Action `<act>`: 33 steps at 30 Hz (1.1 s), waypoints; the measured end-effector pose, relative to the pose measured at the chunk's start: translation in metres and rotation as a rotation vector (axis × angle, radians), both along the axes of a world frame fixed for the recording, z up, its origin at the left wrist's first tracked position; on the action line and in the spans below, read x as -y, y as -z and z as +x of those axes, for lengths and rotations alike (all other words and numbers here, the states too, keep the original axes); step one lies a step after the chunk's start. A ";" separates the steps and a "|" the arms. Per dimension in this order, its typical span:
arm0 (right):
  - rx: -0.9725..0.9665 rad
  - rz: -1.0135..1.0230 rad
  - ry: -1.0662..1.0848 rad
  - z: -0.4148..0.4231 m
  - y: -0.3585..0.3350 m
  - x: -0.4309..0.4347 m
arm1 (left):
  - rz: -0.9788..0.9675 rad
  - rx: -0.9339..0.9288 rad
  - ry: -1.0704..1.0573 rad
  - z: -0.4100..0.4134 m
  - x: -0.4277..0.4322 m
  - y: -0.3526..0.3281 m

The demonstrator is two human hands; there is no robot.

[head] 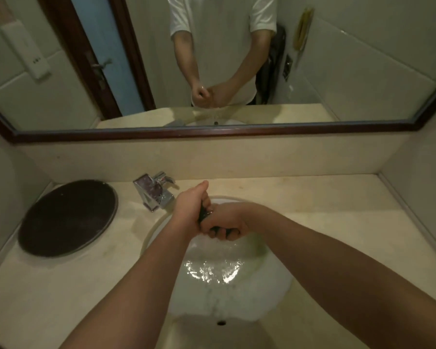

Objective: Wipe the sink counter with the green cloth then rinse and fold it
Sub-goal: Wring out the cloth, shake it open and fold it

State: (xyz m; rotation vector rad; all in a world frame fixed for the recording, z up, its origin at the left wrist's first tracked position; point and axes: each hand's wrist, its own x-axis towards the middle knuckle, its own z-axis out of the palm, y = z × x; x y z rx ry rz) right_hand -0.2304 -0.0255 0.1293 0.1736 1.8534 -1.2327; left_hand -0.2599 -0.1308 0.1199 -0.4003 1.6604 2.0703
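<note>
A: Where is the cloth?
B: Over the sink, bunched between both fists; its long axis runs from the right hand to the left hand.
A: And the fingers?
B: Curled tight on it, beside the tap.

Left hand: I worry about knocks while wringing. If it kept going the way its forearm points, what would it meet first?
Probably the faucet. The left hand, closed on the dark cloth with the right hand, points up and back over the sink; depth is unclear, so it might pass beside it.
</note>
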 end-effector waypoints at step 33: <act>0.109 0.112 -0.075 -0.002 -0.067 -0.004 | -1.001 -1.749 0.717 0.008 0.058 -0.029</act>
